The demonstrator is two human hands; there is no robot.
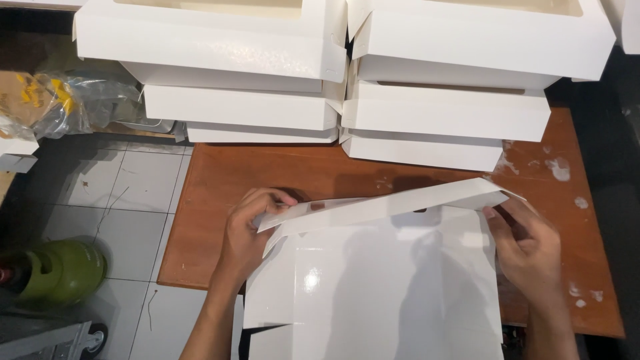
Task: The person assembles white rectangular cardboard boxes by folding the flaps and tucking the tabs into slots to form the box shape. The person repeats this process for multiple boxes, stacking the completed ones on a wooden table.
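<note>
Brown wooden table (227, 180) over grey floor tiles. Near edge: flat white cardboard box sheet (387, 280), far flap folded up. Left hand (250, 233) pinching flap's left corner, right hand (527, 250) pinching right corner. Far side: stacked white window boxes (347, 87). Far left: green gas bottle (60, 270).

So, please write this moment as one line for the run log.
left hand: pinching far flap corner | right hand: gripping other end | white cardboard sheet: flat, far flap raised | brown table: folded white boxes stacked behind
</note>
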